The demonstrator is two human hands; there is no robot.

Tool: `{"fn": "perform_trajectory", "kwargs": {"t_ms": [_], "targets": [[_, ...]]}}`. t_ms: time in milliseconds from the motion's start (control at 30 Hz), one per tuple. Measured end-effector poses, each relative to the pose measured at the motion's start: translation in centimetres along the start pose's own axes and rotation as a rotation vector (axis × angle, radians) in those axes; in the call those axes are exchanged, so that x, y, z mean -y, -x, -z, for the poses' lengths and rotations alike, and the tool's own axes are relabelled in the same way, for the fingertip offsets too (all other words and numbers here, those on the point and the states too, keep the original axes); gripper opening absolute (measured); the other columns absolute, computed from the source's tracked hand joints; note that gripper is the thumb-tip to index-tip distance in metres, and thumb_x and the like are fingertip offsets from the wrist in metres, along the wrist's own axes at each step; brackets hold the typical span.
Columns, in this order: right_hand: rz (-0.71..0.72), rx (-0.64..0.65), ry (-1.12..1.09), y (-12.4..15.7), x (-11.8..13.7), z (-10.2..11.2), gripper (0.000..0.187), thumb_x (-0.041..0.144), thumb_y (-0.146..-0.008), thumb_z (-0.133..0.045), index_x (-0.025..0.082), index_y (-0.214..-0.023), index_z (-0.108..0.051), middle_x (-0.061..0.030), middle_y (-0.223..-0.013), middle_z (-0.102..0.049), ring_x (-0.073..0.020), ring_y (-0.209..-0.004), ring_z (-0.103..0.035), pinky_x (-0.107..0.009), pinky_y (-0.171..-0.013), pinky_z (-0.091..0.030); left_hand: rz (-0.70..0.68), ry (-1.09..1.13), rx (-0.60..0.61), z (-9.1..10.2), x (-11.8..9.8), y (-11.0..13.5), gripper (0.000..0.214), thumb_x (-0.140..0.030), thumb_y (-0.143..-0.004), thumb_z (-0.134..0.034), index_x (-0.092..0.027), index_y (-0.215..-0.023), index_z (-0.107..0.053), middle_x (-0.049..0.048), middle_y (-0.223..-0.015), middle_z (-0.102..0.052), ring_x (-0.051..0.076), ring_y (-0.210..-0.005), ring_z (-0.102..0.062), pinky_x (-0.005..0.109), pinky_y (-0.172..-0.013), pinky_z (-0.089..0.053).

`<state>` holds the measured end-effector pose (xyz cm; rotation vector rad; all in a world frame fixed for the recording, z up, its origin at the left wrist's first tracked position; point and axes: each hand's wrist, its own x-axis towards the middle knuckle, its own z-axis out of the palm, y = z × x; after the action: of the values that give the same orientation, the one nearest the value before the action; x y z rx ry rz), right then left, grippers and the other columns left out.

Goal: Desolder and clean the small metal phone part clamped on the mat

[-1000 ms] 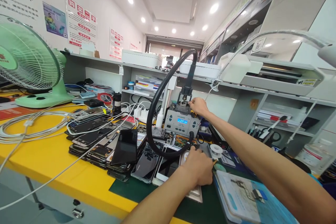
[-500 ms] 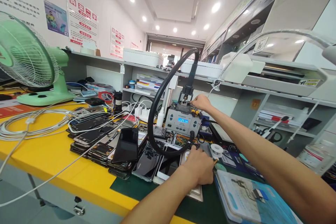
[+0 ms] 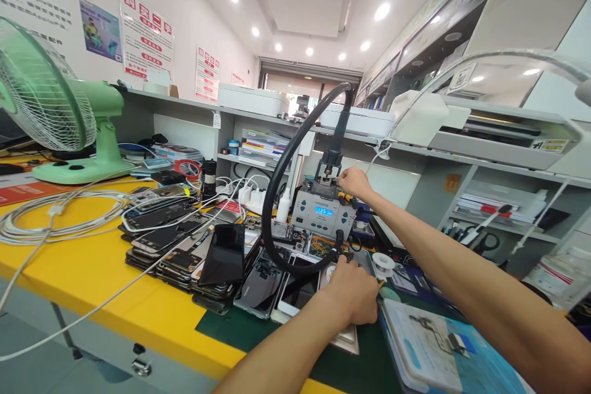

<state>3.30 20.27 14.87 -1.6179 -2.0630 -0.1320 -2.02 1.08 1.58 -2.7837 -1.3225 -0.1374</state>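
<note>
A grey hot air rework station (image 3: 322, 214) with a lit blue display stands at the back of the bench. Its thick black hose (image 3: 272, 197) loops up and over to the handle (image 3: 340, 129), which rests nozzle down in the holder (image 3: 327, 173) on top. My right hand (image 3: 355, 183) is beside that holder, fingers pinched; whatever they grip is too small to tell. Lower down, my left hand (image 3: 354, 290) is closed above the phones in front of the station. Its fingertips are mostly hidden, and I cannot make out what they hold. A white-framed phone (image 3: 295, 289) lies left of it.
Stacked phone screens (image 3: 184, 240) and a coiled white cable (image 3: 50, 228) cover the left of the yellow bench. A green fan (image 3: 96, 117) stands behind. On the right are a solder spool (image 3: 383, 265), a blue-and-white case (image 3: 443, 345) and a shelf holding scissors (image 3: 489, 243).
The fan's head has turned slightly to the left. My view has shifted a little; both hands stay almost where they were.
</note>
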Motion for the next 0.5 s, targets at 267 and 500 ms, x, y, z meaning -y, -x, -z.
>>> {"fn": "perform_trajectory", "kwargs": {"t_ms": [267, 500], "targets": [[-0.058, -0.009, -0.111, 0.08, -0.24, 0.10, 0.035, 0.037, -0.104, -0.072, 0.018, -0.134, -0.070, -0.0124, -0.137, -0.070, -0.0274, -0.115, -0.072, -0.046, -0.096, -0.063, -0.004, -0.021, 0.040, 0.50, -0.18, 0.11, 0.039, -0.046, -0.101, -0.069, -0.016, -0.127, -0.068, 0.0103, -0.131, -0.070, 0.026, -0.123, -0.068, 0.053, -0.110, -0.058], [-0.178, 0.017, -0.295, 0.33, -0.30, -0.04, 0.035, 0.037, -0.104, -0.073, 0.017, -0.133, -0.070, -0.0122, -0.135, -0.070, -0.0275, -0.114, -0.072, -0.046, -0.095, -0.063, -0.002, -0.031, 0.042, 0.64, -0.16, 0.21, 0.039, -0.046, -0.101, -0.069, -0.016, -0.126, -0.068, 0.0102, -0.130, -0.070, 0.026, -0.123, -0.068, 0.053, -0.111, -0.058]]}}
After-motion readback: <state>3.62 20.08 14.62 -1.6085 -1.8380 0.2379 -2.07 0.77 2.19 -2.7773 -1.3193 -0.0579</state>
